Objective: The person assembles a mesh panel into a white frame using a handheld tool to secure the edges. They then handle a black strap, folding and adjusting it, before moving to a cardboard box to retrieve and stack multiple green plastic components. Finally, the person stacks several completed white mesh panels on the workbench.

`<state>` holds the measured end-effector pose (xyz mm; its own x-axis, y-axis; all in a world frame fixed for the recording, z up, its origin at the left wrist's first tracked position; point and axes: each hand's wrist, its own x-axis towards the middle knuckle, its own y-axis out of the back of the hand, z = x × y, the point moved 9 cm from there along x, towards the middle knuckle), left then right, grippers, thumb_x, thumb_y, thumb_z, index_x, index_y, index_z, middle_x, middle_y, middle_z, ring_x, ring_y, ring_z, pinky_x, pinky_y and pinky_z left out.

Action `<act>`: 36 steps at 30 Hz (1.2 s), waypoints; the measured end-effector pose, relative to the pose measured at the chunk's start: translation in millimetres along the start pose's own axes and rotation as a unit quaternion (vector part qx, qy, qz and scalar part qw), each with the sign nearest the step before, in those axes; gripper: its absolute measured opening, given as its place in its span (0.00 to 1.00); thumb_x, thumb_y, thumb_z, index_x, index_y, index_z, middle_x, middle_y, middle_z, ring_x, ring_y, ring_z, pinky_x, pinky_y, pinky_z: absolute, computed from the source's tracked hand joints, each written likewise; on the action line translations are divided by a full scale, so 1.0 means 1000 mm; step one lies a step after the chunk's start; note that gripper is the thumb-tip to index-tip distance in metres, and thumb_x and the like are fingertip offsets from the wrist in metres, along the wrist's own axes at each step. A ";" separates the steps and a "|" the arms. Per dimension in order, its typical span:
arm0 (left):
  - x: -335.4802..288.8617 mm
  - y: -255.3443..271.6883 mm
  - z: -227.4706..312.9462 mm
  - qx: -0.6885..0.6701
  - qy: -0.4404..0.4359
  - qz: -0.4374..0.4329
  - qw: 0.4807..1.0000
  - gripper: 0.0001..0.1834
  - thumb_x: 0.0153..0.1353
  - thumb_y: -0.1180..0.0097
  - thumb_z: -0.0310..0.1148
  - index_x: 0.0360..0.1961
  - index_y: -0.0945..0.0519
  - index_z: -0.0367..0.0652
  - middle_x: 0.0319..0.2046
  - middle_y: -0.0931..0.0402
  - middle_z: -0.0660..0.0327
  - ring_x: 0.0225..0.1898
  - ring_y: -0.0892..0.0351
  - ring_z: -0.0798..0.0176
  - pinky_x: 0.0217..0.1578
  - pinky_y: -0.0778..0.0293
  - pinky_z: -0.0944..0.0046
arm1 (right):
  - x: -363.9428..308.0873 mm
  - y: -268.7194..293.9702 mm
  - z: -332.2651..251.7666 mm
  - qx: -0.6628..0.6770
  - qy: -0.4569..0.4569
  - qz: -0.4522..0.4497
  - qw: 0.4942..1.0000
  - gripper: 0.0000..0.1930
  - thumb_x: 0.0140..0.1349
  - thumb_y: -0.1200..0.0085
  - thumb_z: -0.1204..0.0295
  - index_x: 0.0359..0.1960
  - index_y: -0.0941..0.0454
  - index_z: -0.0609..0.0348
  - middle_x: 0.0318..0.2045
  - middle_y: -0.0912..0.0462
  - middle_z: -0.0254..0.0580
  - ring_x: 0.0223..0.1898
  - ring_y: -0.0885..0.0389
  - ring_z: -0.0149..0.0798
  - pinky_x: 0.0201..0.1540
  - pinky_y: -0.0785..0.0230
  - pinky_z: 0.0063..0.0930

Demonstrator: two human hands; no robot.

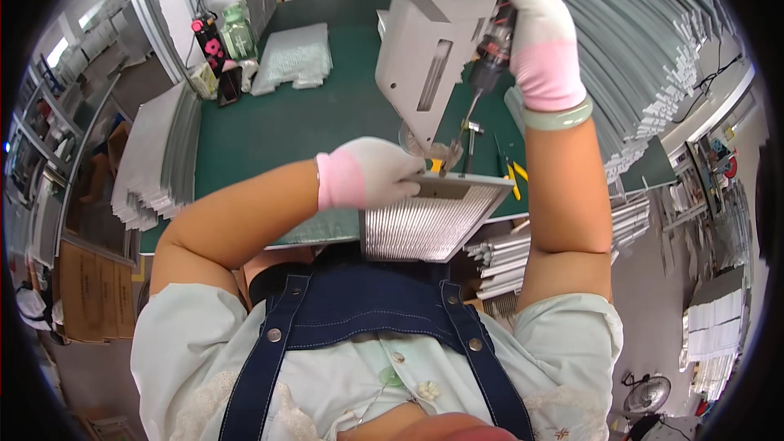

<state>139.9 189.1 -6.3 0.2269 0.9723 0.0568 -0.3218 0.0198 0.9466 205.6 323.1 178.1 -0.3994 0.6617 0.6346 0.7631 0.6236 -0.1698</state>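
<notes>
1. Head cam: ribbed metal panel (pixel 429 227) is tilted up at the near edge of the bench (pixel 269 163), shiny side facing the wearer.
2. Left hand (pixel 384 173) is closed on the panel's upper edge, toward its left end. Right hand (pixel 541 33) is gripping a power driver (pixel 490 53), though some fingers are hidden.
3. Progress? I'd call it mid-job: the panel's up and the bit points down toward its top edge. Can't tell if any fastener is in, way too small. Driving looks like what's left.
4. A big grey housing (pixel 425 73) leans in right behind the panel and blocks a chunk of bench, so watch that. Yellow-handled tool (pixel 514 181) sits just beside the panel's right end.
5. Farther off: clear plastic packs (pixel 296 55), a green bottle (pixel 238 34), grey stacks on the left (pixel 155 155) and on the right (pixel 641 49).
</notes>
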 end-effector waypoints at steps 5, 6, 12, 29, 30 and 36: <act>-0.043 0.018 0.002 -0.034 0.034 0.034 0.998 0.13 0.64 0.44 0.39 0.40 0.23 0.40 0.28 0.21 0.47 0.34 0.20 0.40 0.39 0.25 0.47 | 0.058 0.032 -0.017 -0.036 0.021 0.023 0.999 0.14 0.62 0.37 0.61 0.42 0.21 0.57 0.29 0.20 0.30 0.27 0.23 0.23 0.29 0.31 0.19; -0.056 0.022 0.003 -0.029 0.046 0.032 0.998 0.13 0.64 0.44 0.39 0.40 0.22 0.40 0.28 0.21 0.47 0.34 0.20 0.41 0.38 0.25 0.47 | 0.065 0.037 -0.019 -0.080 0.026 0.026 0.996 0.15 0.62 0.37 0.60 0.42 0.21 0.57 0.29 0.20 0.30 0.27 0.23 0.23 0.29 0.31 0.20; -0.133 0.083 -0.013 0.013 0.114 0.129 0.985 0.13 0.64 0.41 0.39 0.40 0.23 0.39 0.32 0.21 0.50 0.35 0.19 0.43 0.37 0.24 0.50 | 0.088 0.052 -0.012 -0.195 0.030 0.041 0.979 0.17 0.64 0.38 0.59 0.44 0.22 0.60 0.32 0.19 0.32 0.31 0.23 0.24 0.35 0.30 0.19; -0.014 -0.058 0.071 -0.044 -0.243 0.013 0.969 0.32 0.51 0.34 0.32 0.59 0.27 0.37 0.62 0.34 0.39 0.64 0.34 0.33 0.64 0.36 0.42 | -0.250 0.156 0.090 -0.009 -0.259 0.181 0.949 0.16 0.65 0.42 0.70 0.51 0.22 0.68 0.39 0.17 0.35 0.39 0.20 0.27 0.43 0.26 0.26; -0.013 -0.063 0.063 -0.037 -0.235 0.009 0.971 0.31 0.52 0.35 0.33 0.58 0.27 0.37 0.63 0.34 0.39 0.65 0.35 0.33 0.64 0.37 0.42 | -0.269 0.192 0.085 -0.005 -0.307 0.199 0.931 0.16 0.65 0.42 0.71 0.51 0.22 0.68 0.40 0.17 0.34 0.39 0.20 0.28 0.43 0.27 0.26; -0.007 -0.098 -0.009 -0.158 -0.078 0.059 0.983 0.23 0.61 0.38 0.41 0.51 0.22 0.34 0.54 0.24 0.43 0.57 0.25 0.42 0.60 0.31 0.50 | -0.360 0.328 0.034 -0.023 -0.230 0.310 0.922 0.19 0.72 0.53 0.69 0.57 0.27 0.71 0.50 0.20 0.44 0.50 0.22 0.34 0.52 0.28 0.28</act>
<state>161.3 182.6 -102.8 0.3016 0.9250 0.2311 -0.6176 0.0049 0.7865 582.3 303.8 -131.4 -0.0445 0.9983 0.0369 0.9337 0.0547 -0.3538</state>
